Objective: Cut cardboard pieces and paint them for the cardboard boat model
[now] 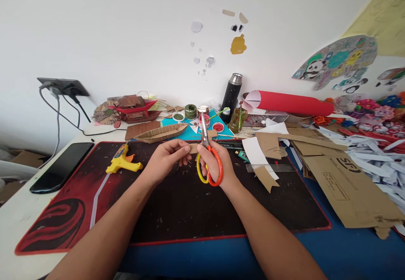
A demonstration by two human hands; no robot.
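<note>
My right hand [218,166] grips a pair of scissors [209,161] with orange and yellow handles, blades pointing away from me. My left hand [166,157] pinches a small piece of brown cardboard [193,148] right at the blades. Both hands hover over a black and red desk mat [95,195]. A long folded cardboard shape [161,133] lies just beyond my left hand.
A yellow glue gun [122,161] and a black phone [61,166] lie to the left. Cardboard sheets [344,187], white paper strips [379,157] and a red roll [294,102] crowd the right. A black flask [231,92], small jars and a cardboard model [129,109] stand at the back.
</note>
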